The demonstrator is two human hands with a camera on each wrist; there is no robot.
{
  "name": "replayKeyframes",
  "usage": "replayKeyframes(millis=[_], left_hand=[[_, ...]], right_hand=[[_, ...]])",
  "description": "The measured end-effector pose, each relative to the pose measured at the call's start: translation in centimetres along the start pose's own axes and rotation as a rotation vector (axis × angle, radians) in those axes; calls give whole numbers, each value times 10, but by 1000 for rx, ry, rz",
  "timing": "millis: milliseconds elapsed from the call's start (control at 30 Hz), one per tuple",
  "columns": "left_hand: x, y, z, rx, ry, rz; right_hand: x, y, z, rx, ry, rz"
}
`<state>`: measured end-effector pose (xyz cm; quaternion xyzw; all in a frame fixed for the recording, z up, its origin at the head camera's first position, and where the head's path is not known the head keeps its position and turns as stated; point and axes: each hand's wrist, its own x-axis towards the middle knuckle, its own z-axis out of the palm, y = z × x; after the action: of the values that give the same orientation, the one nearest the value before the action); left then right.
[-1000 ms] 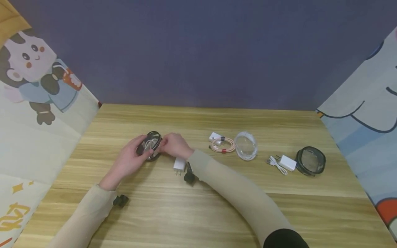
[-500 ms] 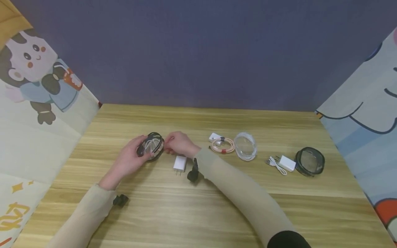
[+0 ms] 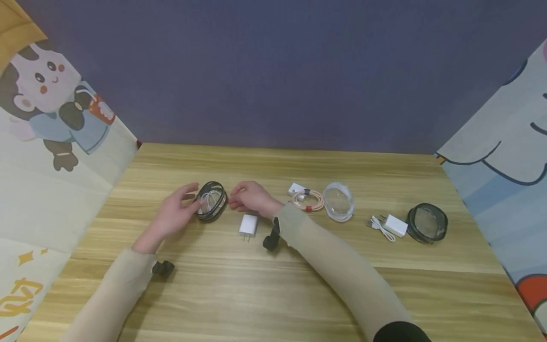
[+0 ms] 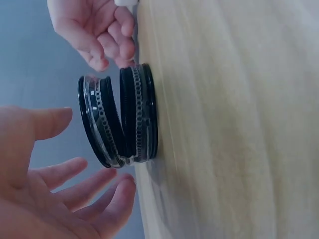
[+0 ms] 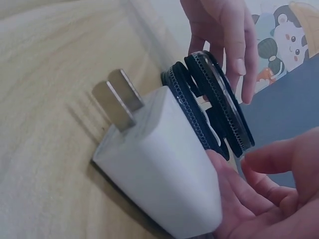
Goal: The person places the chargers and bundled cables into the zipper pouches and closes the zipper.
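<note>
A round clear pouch (image 3: 208, 218) with black trim lies at the table's left, a thin white cable (image 3: 210, 195) visible inside. In the left wrist view its zip gapes between two black zipper edges (image 4: 141, 112). My left hand (image 3: 175, 213) is spread beside the pouch's left side, fingers apart and gripping nothing. On the pouch's other side is my right hand (image 3: 253, 197), its fingers loosely bent by the rim; whether they touch it I cannot tell. Just in front of the right hand, a white charger plug (image 3: 248, 224) lies with its metal prongs toward me.
Right of the hands lie another white charger (image 3: 296, 188), a coiled peach cable (image 3: 315, 206) and a clear round pouch with white trim (image 3: 339, 218). Farther right are a white cable (image 3: 382, 228), a white charger (image 3: 396, 225) and a black-trimmed round pouch (image 3: 414, 232).
My left hand has let go of the pouch and drawn slightly left, and the pouch now rests on the table. My right hand has moved right from the pouch's edge, uncovering the charger plug.
</note>
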<state>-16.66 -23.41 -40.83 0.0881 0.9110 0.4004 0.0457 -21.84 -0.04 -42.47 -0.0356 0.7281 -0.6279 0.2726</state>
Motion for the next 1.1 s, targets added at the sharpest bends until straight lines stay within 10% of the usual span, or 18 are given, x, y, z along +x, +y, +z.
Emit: replayKeyframes(millis=[1100], left_hand=[[29,-2,4,134,-129,-92]], right_hand=[[-27,4,-27,-56,-18,-98]])
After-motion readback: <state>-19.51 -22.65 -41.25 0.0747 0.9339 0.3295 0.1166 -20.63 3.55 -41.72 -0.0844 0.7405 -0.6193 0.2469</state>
